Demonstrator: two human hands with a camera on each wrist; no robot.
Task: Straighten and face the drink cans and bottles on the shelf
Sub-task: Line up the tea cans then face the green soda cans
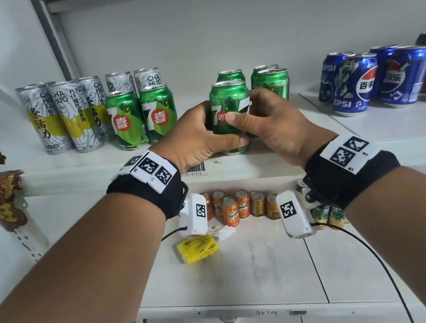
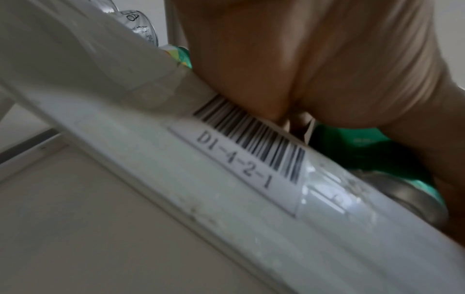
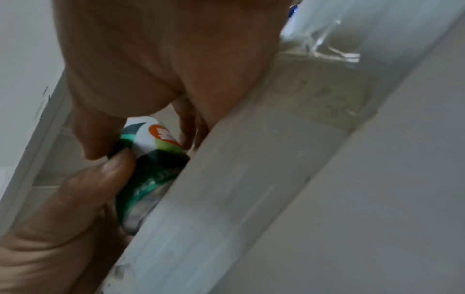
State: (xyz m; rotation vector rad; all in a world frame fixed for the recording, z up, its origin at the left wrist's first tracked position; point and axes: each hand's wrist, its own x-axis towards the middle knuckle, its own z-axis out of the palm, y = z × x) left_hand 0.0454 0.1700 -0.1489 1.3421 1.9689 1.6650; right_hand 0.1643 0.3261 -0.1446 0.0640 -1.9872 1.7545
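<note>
Light: bright, even and white across the shelf (image 1: 236,170), with only soft shadows under the cans.
Glare: faint sheen on the green can (image 1: 228,101) tops.
Edges: head view bows outward; far-right cans smear.
Wrist views: dimmer, greyish, soft with motion blur; barcode label (image 2: 251,151) stays readable.

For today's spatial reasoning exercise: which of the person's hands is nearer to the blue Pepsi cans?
Right. The right hand grips the green 7UP can on the side facing the Pepsi cans; the left hand grips its far side.
</note>
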